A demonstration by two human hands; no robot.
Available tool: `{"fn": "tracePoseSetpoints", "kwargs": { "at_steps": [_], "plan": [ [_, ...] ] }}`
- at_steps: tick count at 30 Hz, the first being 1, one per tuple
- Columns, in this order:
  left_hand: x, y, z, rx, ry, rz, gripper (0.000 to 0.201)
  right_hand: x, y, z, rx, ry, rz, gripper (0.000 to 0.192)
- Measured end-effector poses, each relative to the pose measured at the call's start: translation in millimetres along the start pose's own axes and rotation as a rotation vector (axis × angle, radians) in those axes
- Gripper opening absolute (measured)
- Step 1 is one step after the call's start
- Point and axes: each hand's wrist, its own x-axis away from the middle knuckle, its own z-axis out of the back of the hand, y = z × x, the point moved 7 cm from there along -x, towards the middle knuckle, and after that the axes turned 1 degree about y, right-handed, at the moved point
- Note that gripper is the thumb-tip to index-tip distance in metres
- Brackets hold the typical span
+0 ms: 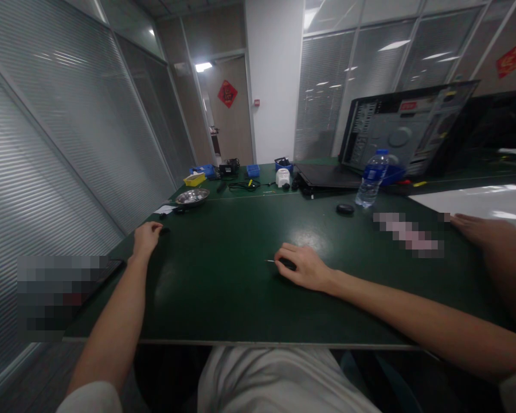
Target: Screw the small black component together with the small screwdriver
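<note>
My right hand [303,267] rests over the green table, its fingers closed round a screwdriver [287,263]. The screwdriver's black handle is partly hidden in the palm, and its thin metal shaft points left past the fingertips. Further left, near the table's side edge, my left hand [146,238] has thumb and fingers pinched together on a small dark piece [165,230]. What kind of piece it is I cannot make out. A shiny metal bowl [192,197] stands just beyond my left hand, next to a white paper [165,210] and small black parts.
A black computer mouse [345,209] and water bottle [370,186] stand right of centre. Behind them is an opened computer case [395,137]. Another person's hand [477,226] rests at the right. A yellow tray [195,180], blue bins [253,171] and cables line the back.
</note>
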Motion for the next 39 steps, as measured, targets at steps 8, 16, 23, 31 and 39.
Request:
{"fn": "tracePoseSetpoints", "kwargs": {
  "at_steps": [8, 16, 23, 31, 39],
  "plan": [
    [0, 0, -1.4, -0.034, -0.033, -0.011, 0.026, 0, 1, -1, 0.012, -0.007, -0.001, 0.013],
    [-3, -4, -5.4, -0.026, -0.039, 0.028, 0.023, 0, 0, -1, 0.015, 0.003, -0.004, 0.012],
    [0, -1, -4.4, -0.001, -0.062, 0.060, 0.030, 0, -1, 0, 0.012, -0.016, -0.007, 0.014],
    [14, 78, -21.1, 0.120, -0.282, -0.088, 0.026, 0, 0, -2, 0.014, -0.025, -0.012, 0.014],
    [165, 300, -17.8, 0.594, -0.738, -0.642, 0.034, 0, 3, -1, -0.020, 0.013, -0.010, 0.010]
  ]
}}
